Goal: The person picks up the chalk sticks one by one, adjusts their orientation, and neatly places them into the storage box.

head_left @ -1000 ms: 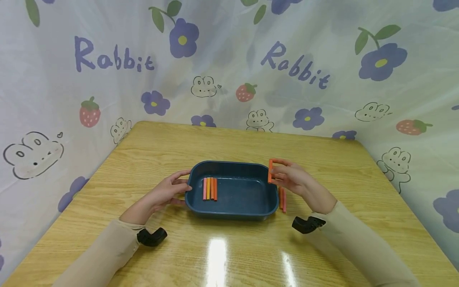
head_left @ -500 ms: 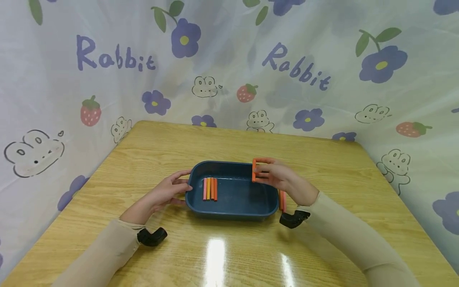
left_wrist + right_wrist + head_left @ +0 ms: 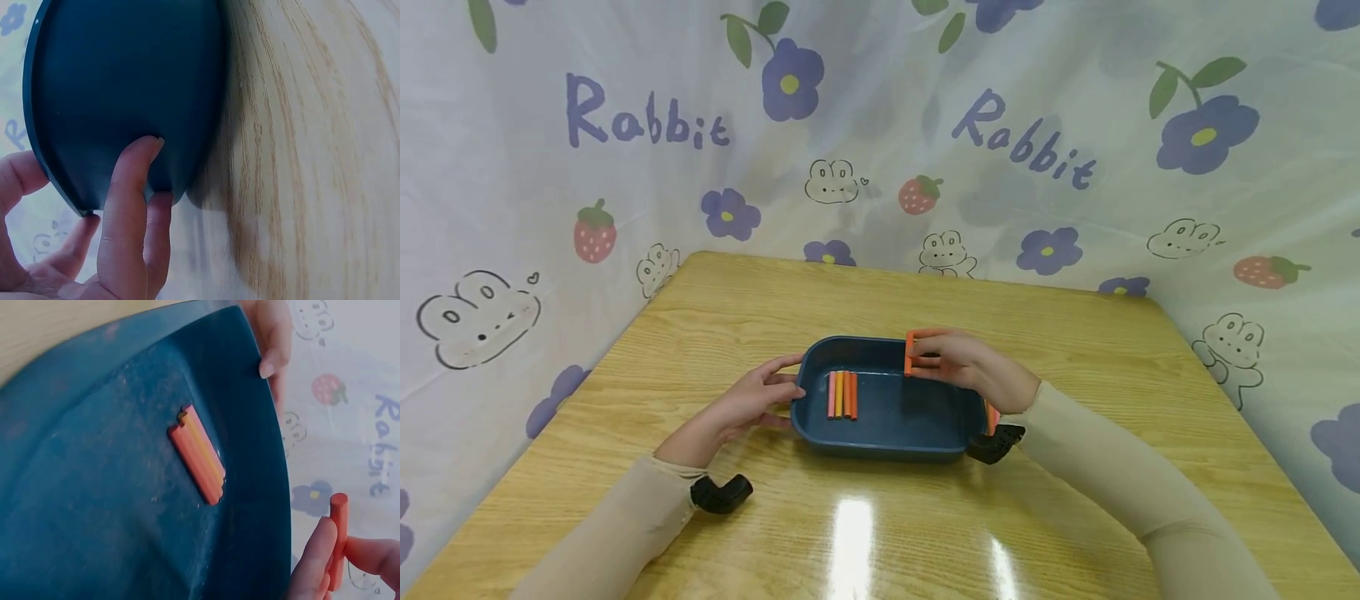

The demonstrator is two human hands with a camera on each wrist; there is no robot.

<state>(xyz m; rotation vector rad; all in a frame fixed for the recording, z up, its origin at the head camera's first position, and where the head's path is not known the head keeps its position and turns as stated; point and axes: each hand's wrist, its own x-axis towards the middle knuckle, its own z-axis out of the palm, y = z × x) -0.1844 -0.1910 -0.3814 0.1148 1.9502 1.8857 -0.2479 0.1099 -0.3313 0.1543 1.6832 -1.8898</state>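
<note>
A dark blue plastic basin [image 3: 910, 429] sits mid-table. My left hand [image 3: 756, 398] holds its left end, with one fingertip overlapping the rim and other fingers against the outer wall [image 3: 134, 75]. Inside, toward that end, several chalk sticks [image 3: 842, 395] in pink, yellow and orange lie side by side. Over the basin's far right rim, my right hand [image 3: 958, 358] pinches an orange chalk stick [image 3: 339, 519] between thumb and fingers. In the head view this stick [image 3: 909, 353] points away from me, above the basin's inside. The right hand's wrist partly covers the basin's right end.
More orange and pink chalk [image 3: 992, 417] lies on the table just outside the basin's right end, partly hidden by the right wrist. Black curved pieces sit at the left cuff [image 3: 721, 493] and right cuff [image 3: 996, 443]. A printed curtain [image 3: 865, 108] hangs behind the wooden table [image 3: 760, 542].
My right hand has moved left with the orange chalk stick, from beside the basin's right end to over its inside. The left hand and the chalk in the basin have stayed put.
</note>
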